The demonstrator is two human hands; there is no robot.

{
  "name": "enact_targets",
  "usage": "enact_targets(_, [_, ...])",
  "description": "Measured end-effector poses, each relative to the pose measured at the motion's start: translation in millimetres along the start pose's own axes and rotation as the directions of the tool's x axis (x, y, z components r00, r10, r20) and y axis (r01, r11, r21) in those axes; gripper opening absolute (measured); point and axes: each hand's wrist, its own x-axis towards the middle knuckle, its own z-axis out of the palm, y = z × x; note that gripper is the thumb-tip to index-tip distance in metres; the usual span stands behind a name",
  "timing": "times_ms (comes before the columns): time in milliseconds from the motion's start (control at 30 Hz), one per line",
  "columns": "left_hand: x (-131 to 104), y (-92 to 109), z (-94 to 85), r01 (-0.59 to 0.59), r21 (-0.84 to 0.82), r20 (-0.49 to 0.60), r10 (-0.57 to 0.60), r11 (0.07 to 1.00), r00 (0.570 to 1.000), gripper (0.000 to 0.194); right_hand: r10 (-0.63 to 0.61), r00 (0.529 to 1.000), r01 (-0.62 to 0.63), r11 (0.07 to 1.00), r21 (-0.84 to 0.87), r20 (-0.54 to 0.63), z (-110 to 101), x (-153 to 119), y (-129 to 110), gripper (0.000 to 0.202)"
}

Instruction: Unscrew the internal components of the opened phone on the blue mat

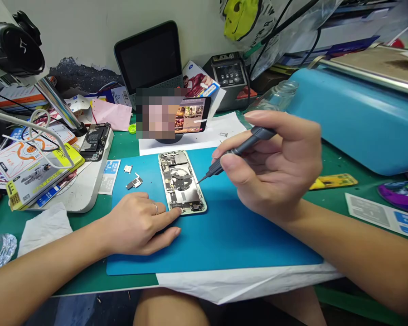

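An opened phone with its inner parts showing lies on a blue mat. My left hand, with a ring on one finger, rests at the phone's lower left; its index fingertip touches the bottom edge, and nothing is held in it. Above the mat to the right, my right hand grips a dark grey screwdriver. The driver's thin tip points down and left, near the phone's right edge; whether it touches cannot be made out. Small metal parts sit left of the phone.
Behind the mat stand a lit phone and a dark-screened display. Battery boxes and another opened phone lie on a white base at left. A blue machine and glass jar are at right.
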Motion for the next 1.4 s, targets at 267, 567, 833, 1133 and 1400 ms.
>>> enact_targets(267, [-1.1, -0.8, -0.1, 0.002, 0.010, 0.005, -0.002, 1.000, 1.000, 0.030, 0.034, 0.998, -0.034, 0.999, 0.018, 0.051, -0.4, -2.5, -2.9, 0.045])
enact_targets(567, [1.0, 0.4, -0.9, -0.001, 0.014, 0.006, 0.000, 1.000, 1.000, 0.029, 0.010, 0.987, -0.015, 0.999, 0.030, 0.162, 0.9, -7.9, 1.7, 0.053])
enact_targets(833, [0.1, 0.7, -0.4, 0.001, 0.033, 0.000, -0.001, 0.999, 1.000, 0.028, 0.028, 0.937, -0.057, 0.996, 0.075, 0.349, 1.8, -17.4, 2.2, 0.063])
enact_targets(1133, [1.5, 0.0, 1.0, 0.011, 0.032, 0.014, -0.012, 0.999, 1.000, 0.030, -0.013, 0.907, -0.010, 0.999, 0.053, 0.422, 2.1, -16.4, 2.9, 0.055])
enact_targets(1400, [1.6, 0.9, -1.1, 0.007, 0.035, 0.018, -0.007, 0.999, 1.000, 0.030, -0.050, 0.904, 0.021, 0.997, 0.072, 0.424, 4.1, -14.4, 2.1, 0.051])
